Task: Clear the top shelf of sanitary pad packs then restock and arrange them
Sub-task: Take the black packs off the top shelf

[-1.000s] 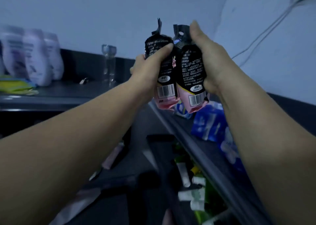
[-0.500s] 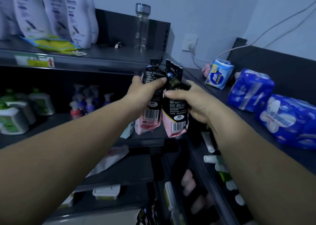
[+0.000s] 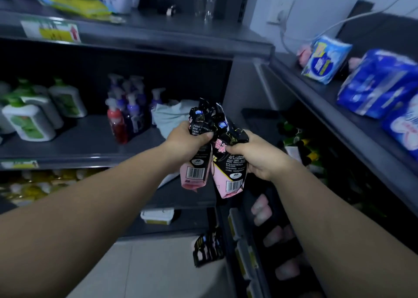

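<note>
I hold two black-and-pink sanitary pad packs side by side in front of the shelving corner. My left hand (image 3: 187, 137) grips the left pack (image 3: 195, 171) around its upper half. My right hand (image 3: 260, 156) grips the right pack (image 3: 230, 180) the same way. Barcodes on both packs face me. On the top shelf (image 3: 321, 98) at the right lie a light blue pack (image 3: 325, 59) and larger dark blue packs (image 3: 380, 80). More black-and-pink packs (image 3: 208, 248) stand on the floor by the shelf foot.
The left shelving unit holds white lotion bottles (image 3: 29, 119), pump bottles (image 3: 126, 107) and a pale cloth (image 3: 169, 116) on its middle shelf. A wall socket (image 3: 279, 12) with a white cable sits in the corner. Lower right shelves hold tubes and pink items (image 3: 262, 209).
Both hands have come down with the two packs from above the top shelf to the middle-shelf level. My view has tilted down, so the floor and lower shelves show now.
</note>
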Tool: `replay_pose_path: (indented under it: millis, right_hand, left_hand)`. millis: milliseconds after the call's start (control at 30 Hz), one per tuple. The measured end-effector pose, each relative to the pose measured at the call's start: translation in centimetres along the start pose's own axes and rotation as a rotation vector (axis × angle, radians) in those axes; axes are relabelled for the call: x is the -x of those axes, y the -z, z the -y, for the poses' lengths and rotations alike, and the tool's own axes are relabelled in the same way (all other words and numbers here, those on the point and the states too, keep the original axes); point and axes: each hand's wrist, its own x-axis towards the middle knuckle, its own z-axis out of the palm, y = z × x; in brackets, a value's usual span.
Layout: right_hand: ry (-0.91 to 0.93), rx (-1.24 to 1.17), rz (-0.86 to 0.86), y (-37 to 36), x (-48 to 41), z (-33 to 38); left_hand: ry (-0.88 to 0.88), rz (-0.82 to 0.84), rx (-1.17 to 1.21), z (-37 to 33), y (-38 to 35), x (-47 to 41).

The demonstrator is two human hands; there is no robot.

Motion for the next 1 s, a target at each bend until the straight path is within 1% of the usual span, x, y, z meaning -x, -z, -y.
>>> replay_pose_path:
  millis: [67,133,200,300,400,467,567,633,800,1000]
  right_hand:
    - [-0.053,-0.016,0.008,-0.7,-0.8,-2.1]
    - [-0.114,-0.016,0.012,-1.4,-1.7,-4.6]
    - [-0.164,-0.023,0.026,-1.9,-2.7,-7.7]
    - [-0.239,-0.033,0.049,-2.6,-4.2,-12.8]
    - [-0.299,0.062,0.055,-3.3,-5.7,-18.8]
    - [-0.332,0.119,0.066,-4.0,-6.5,-22.9]
    - [-0.372,0.181,0.098,-5.2,-7.2,-28.2]
    - [-0.393,0.162,0.106,-6.2,-7.9,-32.1]
    - [-0.434,0.129,0.019,-10.2,-10.3,-43.7]
    - [-0.468,0.082,-0.117,-14.9,-14.0,-57.7]
  left_hand:
    - [0.049,0.004,-0.047,2.3,-0.2,-0.3]
    - [0.087,0.009,-0.146,4.9,-0.6,-0.6]
    - [0.142,0.002,-0.243,7.6,-1.3,-1.0]
    - [0.245,0.028,-0.326,12.2,-2.4,-1.0]
    - [0.415,0.030,-0.259,17.4,-3.9,-0.9]
    - [0.498,-0.012,-0.222,21.0,-4.9,-0.9]
    - [0.530,-0.055,-0.234,26.8,-6.4,-1.0]
    - [0.555,-0.057,-0.224,30.6,-7.2,-1.2]
    - [0.589,-0.013,-0.294,42.0,-8.7,-3.1]
    - [0.618,0.046,-0.276,56.5,-10.6,-6.4]
